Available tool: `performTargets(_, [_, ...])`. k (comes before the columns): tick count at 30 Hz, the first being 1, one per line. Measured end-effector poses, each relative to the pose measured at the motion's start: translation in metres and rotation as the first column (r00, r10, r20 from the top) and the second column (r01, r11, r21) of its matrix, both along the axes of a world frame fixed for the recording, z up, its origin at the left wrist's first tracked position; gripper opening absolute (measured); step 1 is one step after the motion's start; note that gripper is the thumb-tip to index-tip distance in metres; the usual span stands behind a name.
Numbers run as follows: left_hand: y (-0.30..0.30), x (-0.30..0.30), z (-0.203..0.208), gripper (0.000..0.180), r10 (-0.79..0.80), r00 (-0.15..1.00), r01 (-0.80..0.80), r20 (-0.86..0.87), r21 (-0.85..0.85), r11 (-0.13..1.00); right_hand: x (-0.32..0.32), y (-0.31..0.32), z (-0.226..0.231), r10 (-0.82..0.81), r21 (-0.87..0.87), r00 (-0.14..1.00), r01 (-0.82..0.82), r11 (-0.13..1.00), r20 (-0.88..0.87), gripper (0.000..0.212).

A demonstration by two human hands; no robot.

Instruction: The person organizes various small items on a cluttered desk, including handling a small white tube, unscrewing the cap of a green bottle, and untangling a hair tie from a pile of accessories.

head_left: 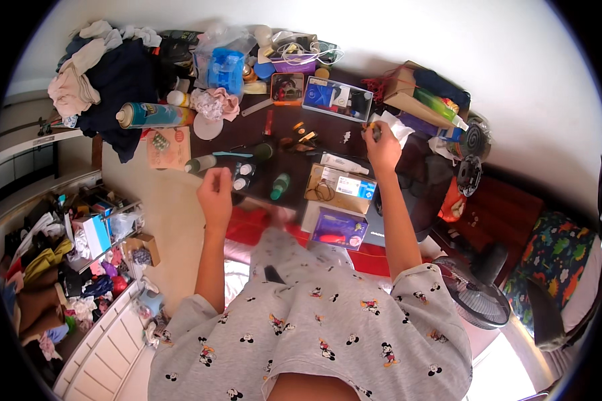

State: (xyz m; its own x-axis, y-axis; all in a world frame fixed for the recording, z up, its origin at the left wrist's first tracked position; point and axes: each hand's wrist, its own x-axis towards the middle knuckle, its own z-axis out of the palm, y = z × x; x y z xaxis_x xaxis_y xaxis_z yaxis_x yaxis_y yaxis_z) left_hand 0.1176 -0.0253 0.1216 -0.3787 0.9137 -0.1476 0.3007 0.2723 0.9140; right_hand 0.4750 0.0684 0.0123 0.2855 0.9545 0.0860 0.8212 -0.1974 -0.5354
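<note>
My right hand [382, 148] reaches over the far right of the dark table. Its fingers are closed around a small dark thing [376, 132] whose kind I cannot make out, beside a crumpled white tissue [398, 129]. Closer to me on the left, my left hand [215, 195] is raised with curled fingers; whatever they may hold is hidden. Beside it are small white-capped bottles [243, 176], a green bottle [279, 187] and a clear bottle [201, 164]. Between the hands lie a white tube [344, 164], an open cardboard box [328, 182] and a purple box [339, 228].
A clear bin [337, 99], an orange-rimmed box [287, 88], a spray can [155, 115] and piled clothes [124, 83] line the back. A laptop [415, 210] lies under my right forearm. A fan [478, 294] stands right; a crowded shelf [87, 260] is left.
</note>
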Motion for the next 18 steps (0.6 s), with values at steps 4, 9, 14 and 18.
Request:
performTargets(4, [0.003,0.001,-0.007,0.017,-0.014,0.999,0.015,0.028,-0.008,1.000,-0.001,0.032,0.006,0.029,0.073,0.999,-0.027,0.997,-0.030,0.025])
performTargets(9, [0.004,0.005,-0.006,0.018,-0.005,1.000,0.005,0.009,-0.027,1.000,-0.012,0.075,-0.004,0.085,-0.105,0.996,-0.087,0.991,-0.018,0.027])
performTargets(14, [-0.008,-0.006,-0.006,0.017,0.033,0.999,-0.032,0.030,-0.030,0.999,-0.017,0.116,-0.013,0.117,-0.333,0.991,-0.087,0.939,0.071,0.036])
performTargets(18, [-0.017,-0.013,-0.008,0.017,0.089,0.996,-0.088,0.008,-0.069,0.994,-0.023,0.130,-0.017,0.129,-0.403,0.987,-0.081,0.912,0.093,0.035])
